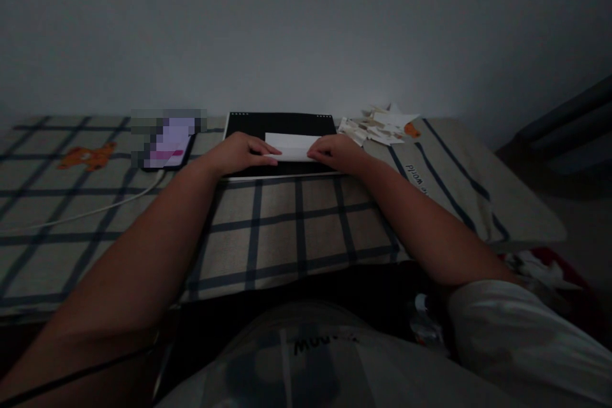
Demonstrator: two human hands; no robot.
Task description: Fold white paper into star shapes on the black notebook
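A folded white paper (pixel 292 145) lies on a black board (pixel 280 124) set on a checked bedsheet (pixel 296 229). My left hand (pixel 241 153) rests on the paper's left end, fingers stretched flat and pressing its lower edge. My right hand (pixel 337 152) presses the right end, its fingers curled down onto the paper. Both forearms reach forward across the sheet.
A phone (pixel 167 140) with a lit screen lies left of the board, a white cable (pixel 95 209) running from it. A heap of paper scraps (pixel 380 126) sits right of the board. A plain wall (pixel 306 25) stands behind; the bed's edge drops at right.
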